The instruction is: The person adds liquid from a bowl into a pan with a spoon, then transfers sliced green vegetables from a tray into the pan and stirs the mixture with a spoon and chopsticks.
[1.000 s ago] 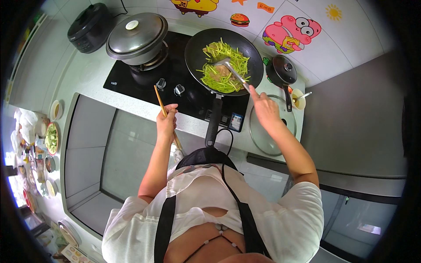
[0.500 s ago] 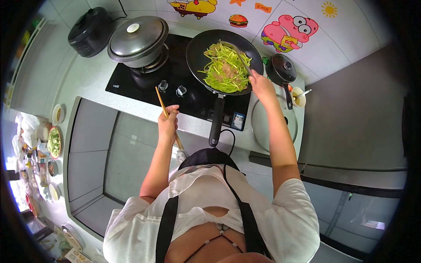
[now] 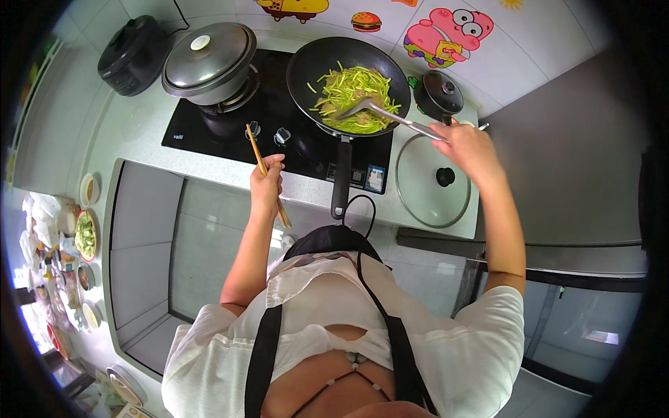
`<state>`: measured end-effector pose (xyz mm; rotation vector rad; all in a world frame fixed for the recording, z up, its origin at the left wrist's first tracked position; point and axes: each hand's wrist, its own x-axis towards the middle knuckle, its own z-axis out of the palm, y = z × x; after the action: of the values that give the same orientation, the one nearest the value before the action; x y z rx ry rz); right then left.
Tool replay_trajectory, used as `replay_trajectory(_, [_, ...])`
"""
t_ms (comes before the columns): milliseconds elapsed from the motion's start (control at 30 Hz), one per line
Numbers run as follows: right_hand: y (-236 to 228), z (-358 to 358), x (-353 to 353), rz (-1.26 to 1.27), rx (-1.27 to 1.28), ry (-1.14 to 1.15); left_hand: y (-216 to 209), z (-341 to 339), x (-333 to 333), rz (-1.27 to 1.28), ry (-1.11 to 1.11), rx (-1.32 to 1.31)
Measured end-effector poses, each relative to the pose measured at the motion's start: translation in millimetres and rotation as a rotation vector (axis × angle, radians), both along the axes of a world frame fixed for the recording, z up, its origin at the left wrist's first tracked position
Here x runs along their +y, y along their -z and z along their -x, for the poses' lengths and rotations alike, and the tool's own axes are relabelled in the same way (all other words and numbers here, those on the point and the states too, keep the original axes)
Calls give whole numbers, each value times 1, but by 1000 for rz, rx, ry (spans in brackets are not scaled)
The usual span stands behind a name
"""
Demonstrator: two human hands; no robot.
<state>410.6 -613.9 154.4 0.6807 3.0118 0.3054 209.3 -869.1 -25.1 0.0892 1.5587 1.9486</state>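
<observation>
Wall: white tiles (image 3: 543, 52) with thin joint lines stood behind the bench (image 3: 129, 129).
Wall stickers: a pink cartoon figure (image 3: 446, 35), a burger (image 3: 366, 21) and a yellow sun (image 3: 511, 3), the last cut by the upper edge.
Bench: white and speckled, it turned a corner and ran down the left side.
Cabinet fronts (image 3: 143, 209): grey and flat, they lay below the left run.
Floor: large grey tiles (image 3: 216, 251) were glossy, with pale reflections.
Right side: a tall, smooth grey panel (image 3: 564, 160) stood beside the bench.
Lower right: a glossy dark-framed surface (image 3: 575, 355) mirrored a small bright rectangle (image 3: 601, 337).
Light: white glare (image 3: 23, 268) showed at the far left.
</observation>
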Motion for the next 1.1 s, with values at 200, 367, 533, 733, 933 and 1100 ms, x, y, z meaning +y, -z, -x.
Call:
replay_trajectory(200, [-72, -19, 7, 186, -22, 147, 2, -2, 2, 27, 16, -4])
replay_trajectory(367, [-91, 1, 13, 136, -204, 202, 2, -4, -2, 25, -23, -12])
replay_trajectory(533, [-36, 20, 30, 98, -277, 121, 2, -6, -3, 20, -43, -11])
replay_trajectory(733, [4, 24, 47, 91, -73, 94, 3, -2, -5, 33, -89, -3])
replay_trajectory(933, [-69, 26, 66, 3, -142, 139, 3, -6, -2, 27, -141, -17])
replay_trajectory(1100, [-38, 41, 90, -82, -207, 74, 7, -11, -1, 40, -138, -24])
